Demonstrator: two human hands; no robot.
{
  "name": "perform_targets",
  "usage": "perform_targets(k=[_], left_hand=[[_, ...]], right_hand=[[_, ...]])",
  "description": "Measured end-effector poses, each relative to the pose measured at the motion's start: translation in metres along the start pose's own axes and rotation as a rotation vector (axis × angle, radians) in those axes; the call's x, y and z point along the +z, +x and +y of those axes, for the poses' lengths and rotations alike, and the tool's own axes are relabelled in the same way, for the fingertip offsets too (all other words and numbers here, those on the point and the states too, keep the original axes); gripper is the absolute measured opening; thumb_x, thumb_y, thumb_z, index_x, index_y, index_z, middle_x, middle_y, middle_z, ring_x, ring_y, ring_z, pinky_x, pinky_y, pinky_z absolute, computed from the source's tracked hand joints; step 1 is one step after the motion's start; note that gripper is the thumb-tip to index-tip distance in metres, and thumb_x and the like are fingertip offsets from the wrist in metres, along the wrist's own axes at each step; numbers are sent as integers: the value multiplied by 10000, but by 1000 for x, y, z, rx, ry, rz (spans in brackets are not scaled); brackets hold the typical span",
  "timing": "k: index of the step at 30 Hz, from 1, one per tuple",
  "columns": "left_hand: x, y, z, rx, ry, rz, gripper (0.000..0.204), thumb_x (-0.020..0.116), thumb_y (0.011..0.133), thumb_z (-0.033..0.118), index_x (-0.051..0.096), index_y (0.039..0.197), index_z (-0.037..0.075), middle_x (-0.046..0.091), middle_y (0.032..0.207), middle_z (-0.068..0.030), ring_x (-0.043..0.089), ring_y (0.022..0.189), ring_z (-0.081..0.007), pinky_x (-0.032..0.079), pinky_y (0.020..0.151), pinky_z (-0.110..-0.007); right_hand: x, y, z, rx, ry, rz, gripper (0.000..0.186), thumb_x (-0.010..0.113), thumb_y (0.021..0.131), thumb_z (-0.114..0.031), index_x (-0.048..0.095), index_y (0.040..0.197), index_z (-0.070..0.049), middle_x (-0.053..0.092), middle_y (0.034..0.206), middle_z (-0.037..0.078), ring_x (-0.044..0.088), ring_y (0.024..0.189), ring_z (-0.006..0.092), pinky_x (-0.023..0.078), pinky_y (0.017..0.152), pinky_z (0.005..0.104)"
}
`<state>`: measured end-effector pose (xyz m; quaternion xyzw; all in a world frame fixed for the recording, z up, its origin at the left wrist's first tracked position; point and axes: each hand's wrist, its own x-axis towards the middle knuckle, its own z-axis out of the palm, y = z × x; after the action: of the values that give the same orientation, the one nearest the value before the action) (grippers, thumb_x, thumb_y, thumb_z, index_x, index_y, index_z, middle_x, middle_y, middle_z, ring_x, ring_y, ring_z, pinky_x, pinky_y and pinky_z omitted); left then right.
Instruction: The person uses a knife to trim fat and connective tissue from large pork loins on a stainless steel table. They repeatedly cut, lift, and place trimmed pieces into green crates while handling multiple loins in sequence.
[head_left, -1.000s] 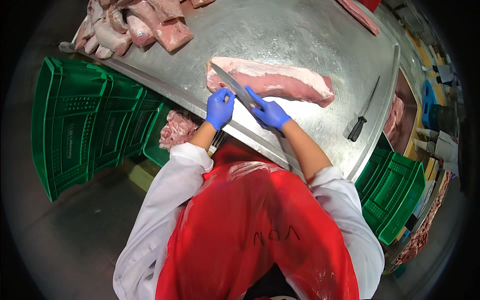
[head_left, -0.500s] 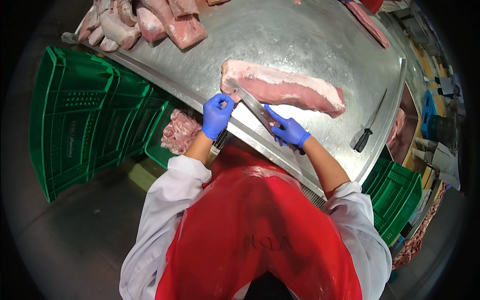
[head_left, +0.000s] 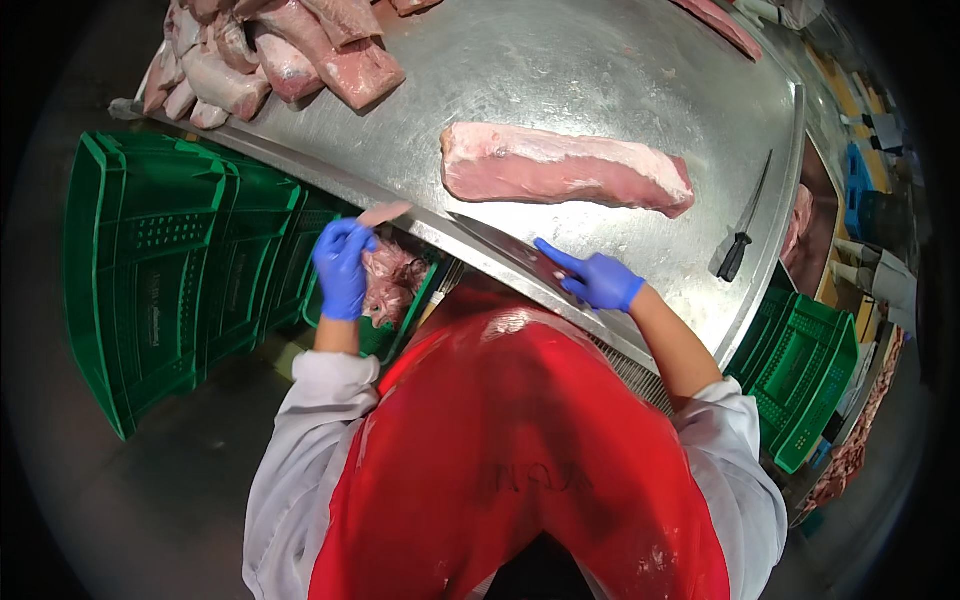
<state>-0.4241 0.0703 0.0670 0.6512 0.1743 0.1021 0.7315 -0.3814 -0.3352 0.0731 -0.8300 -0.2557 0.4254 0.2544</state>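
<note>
My left hand, in a blue glove, pinches a small strip of meat above a green crate of pale pink trimmings. My right hand, gloved alike, grips a long knife, its blade lying low along the steel table's near edge. Just beyond the knife, a long pink pork loin with a white fat side lies on the steel table. To its right rests a second, thin knife with a black handle.
Pork cuts are heaped at the table's back left, and another long piece lies at the back right. Green crates stand at left and lower right. A tray of meat is beyond the table's right edge.
My left hand has moved left, away from the loin to over the crate, with a strip of meat. The knife has pulled back from the loin toward the near edge.
</note>
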Motion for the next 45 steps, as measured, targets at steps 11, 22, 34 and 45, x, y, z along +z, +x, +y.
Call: perform_targets(k=[11,22,34,45], left_hand=[[-117,35,-42,-145,1510,-642,397,687,897,279,684,1220,49,714,1006,-240,705,901,-398,563,784,-447],[191,125,-42,792,965,-945,726,806,742,355,558,1379,112,569,1333,-159,535,1231,-370,430,1025,-479],[239,117,-74,764,1037,-1072,827,788,656,506,556,1321,73,578,1276,-204,541,1176,-399,430,1001,-508],[262,69,-99,702,1049,-957,706,817,705,508,634,1190,30,649,1104,-189,610,1006,-382,488,888,-477]], right_hand=[[35,-65,112,178,1045,1229,812,576,963,-24,173,1618,-283,670,872,48,620,633,109,524,523,279],[26,-48,89,514,1069,1146,817,506,985,-13,96,1614,-337,685,763,134,649,552,168,550,482,313],[69,-10,79,277,1334,1286,823,566,909,5,199,1609,-225,665,806,81,607,559,143,514,484,302],[104,-81,86,234,1088,1009,850,609,893,-36,194,1616,-197,420,1517,143,546,1056,188,512,856,344]])
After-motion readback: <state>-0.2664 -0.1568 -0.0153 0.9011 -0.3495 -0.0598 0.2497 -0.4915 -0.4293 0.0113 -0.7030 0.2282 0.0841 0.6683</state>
